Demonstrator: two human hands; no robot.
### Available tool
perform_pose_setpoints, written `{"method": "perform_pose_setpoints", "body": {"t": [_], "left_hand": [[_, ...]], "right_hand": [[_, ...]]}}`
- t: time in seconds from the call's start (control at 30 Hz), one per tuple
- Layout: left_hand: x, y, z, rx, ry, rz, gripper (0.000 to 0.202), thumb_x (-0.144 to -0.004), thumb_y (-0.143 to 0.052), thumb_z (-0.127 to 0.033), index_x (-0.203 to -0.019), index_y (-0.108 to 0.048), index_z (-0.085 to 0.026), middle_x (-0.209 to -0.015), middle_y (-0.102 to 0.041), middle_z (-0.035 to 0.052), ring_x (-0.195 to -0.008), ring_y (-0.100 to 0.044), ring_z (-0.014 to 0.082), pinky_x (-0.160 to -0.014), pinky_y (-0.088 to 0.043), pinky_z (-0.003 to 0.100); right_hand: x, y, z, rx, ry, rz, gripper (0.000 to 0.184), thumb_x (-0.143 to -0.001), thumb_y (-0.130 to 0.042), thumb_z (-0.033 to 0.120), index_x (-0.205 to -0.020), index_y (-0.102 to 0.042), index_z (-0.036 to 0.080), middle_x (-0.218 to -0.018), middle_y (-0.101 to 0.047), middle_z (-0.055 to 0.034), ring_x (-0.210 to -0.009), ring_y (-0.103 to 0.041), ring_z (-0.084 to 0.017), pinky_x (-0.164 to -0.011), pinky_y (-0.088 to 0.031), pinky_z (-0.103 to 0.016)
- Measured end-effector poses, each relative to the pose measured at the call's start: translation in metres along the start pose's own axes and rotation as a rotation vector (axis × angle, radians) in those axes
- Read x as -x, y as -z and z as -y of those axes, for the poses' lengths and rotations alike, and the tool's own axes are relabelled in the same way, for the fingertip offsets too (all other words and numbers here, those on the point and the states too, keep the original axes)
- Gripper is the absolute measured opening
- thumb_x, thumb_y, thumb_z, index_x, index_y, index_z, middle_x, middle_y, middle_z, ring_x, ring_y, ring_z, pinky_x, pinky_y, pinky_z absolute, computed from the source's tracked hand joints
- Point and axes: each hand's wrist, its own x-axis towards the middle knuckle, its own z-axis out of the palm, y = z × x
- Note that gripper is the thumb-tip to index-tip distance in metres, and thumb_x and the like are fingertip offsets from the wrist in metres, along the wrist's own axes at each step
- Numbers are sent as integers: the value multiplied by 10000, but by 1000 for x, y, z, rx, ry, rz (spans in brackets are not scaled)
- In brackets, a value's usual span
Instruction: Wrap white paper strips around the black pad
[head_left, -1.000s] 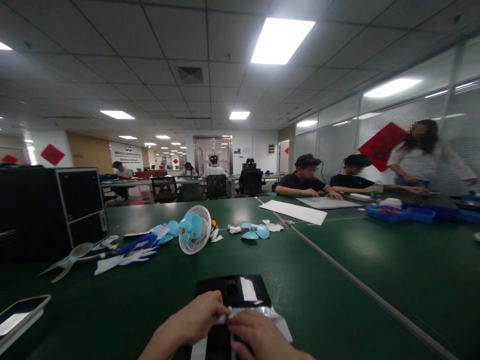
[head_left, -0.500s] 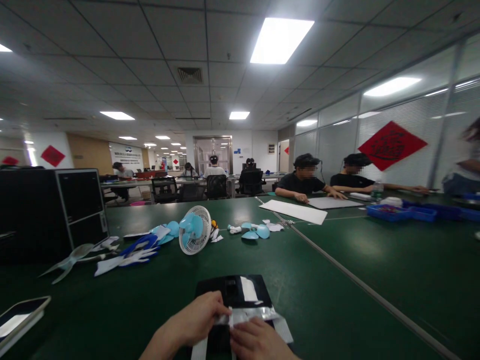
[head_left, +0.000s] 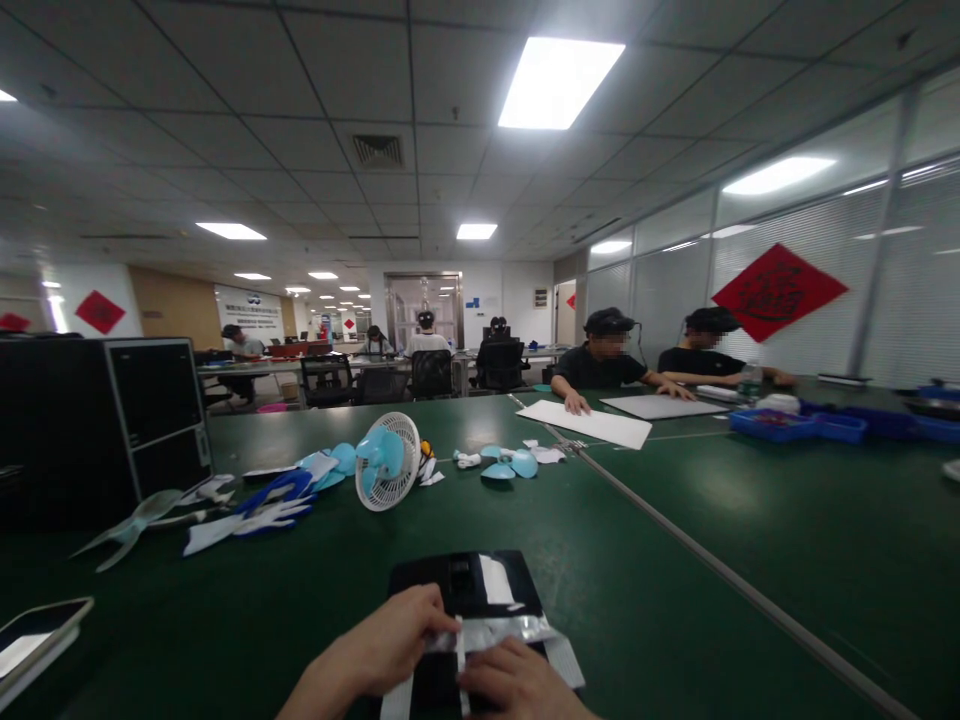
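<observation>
A flat black device with a white patch lies on the green table right in front of me. Across it runs a shiny silvery strip, with a narrow white piece standing across its left part. My left hand is closed, thumb and forefinger pinched at the strip's left end. My right hand has its fingers bent and pressed together at the strip's lower edge, close to the left fingertips; what sits under them is partly hidden. A ribbed pale band sticks out at the right side.
Beyond the device stand a white fan with blue blades, loose blue blades and blue-white gloves. A phone and black computer case are left. A metal seam crosses the table. Two co-workers sit at right behind white boards.
My hands stay nearly in place at the strip. A co-worker's hand has moved left onto the white board. The person standing at the far right has gone out of view.
</observation>
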Motion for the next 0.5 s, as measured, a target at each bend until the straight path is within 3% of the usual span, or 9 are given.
{"method": "perform_pose_setpoints", "body": {"t": [0.17,0.5], "left_hand": [[2,1,-2,-32,-9,7,443,-759,-389,-5,-1001,-640,-277,-1005,-563,-4,-924,-511,142,-752,-354,234],[2,1,-4,-48,22,17,441,-761,-388,-3,-995,-642,-277,-1010,-560,-3,-917,-509,140,-772,-350,239]], "right_hand": [[-2,15,1,-115,-116,90,308,-945,-423,369,-1103,-607,179,-1125,-669,-66,-1021,-593,-185,-812,-426,-286],[-4,19,1,-86,-37,97,337,-958,-372,406,-1043,-610,183,-997,-684,-65,-912,-605,-163,-771,-415,-271]]}}
